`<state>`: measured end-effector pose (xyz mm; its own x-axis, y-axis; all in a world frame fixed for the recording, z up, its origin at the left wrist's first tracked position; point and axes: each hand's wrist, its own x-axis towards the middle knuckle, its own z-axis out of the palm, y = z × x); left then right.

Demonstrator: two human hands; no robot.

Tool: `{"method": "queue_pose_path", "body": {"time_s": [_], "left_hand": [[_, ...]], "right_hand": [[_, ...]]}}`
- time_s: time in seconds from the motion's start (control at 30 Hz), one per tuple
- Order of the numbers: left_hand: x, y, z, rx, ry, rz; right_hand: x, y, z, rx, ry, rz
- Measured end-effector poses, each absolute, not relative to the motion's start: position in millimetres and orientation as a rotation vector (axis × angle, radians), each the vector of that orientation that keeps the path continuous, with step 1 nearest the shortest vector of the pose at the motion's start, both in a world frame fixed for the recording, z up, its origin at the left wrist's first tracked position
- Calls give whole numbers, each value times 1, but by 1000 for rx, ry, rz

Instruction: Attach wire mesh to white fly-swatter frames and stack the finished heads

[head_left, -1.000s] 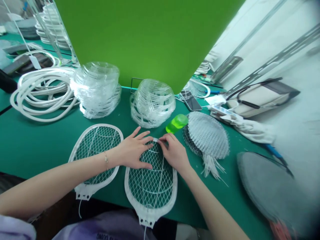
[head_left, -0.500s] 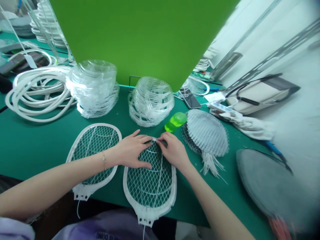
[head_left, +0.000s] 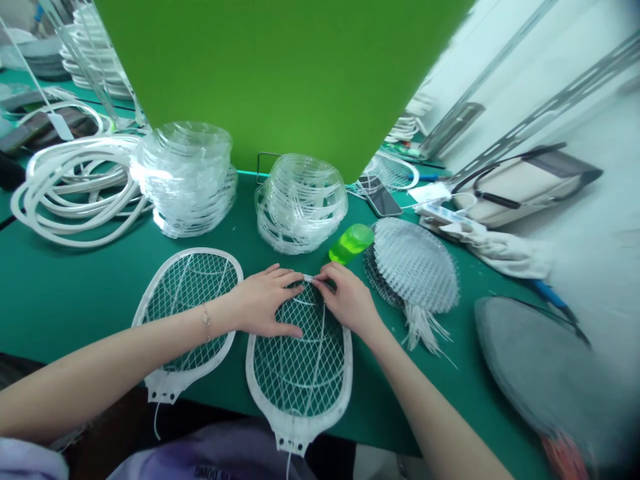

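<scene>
A white mosquito-swatter head (head_left: 300, 423) with a wire mesh lies flat on the green table, its narrow neck toward me. My left hand (head_left: 270, 301) rests palm down over its upper left part, fingers stretched out and reaching the top rim. At the top edge, my right hand (head_left: 345, 297) has thumb and forefinger pinched on the rim of the frame. Under my left forearm lies a second swatter head (head_left: 165, 385), also with mesh and a thin wire at its neck.
Behind my hands stand two stacks of clear plastic rings, a left stack (head_left: 187, 180) and a right stack (head_left: 303, 203). A green glue-like bottle (head_left: 351, 244) lies near my right hand. Mesh sheets (head_left: 415, 263), a phone (head_left: 381, 197), white frames (head_left: 45, 223) and a dark mesh stack (head_left: 530, 360) lie around.
Both hands stay at the top of the same swatter head. My left fingers have shifted very slightly; the camera view has moved a little.
</scene>
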<state>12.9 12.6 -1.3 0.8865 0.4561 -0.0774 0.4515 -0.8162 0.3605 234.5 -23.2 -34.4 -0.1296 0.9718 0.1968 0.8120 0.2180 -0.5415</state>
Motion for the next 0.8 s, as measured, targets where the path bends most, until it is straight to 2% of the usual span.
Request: {"method": "queue_pose_path", "body": {"time_s": [0.33, 0.5, 0.63, 0.8], "left_hand": [[15, 16, -3, 2691, 639, 110], [23, 20, -2, 2733, 625, 201], [29, 24, 3, 2798, 632, 138], [12, 2, 21, 2835, 664, 148]], "right_hand": [[236, -16, -22, -1701, -1992, 546], [232, -12, -16, -1811, -2035, 494], [229, -11, -10, -1949, -1947, 553], [214, -82, 10, -1656, -1873, 232]]}}
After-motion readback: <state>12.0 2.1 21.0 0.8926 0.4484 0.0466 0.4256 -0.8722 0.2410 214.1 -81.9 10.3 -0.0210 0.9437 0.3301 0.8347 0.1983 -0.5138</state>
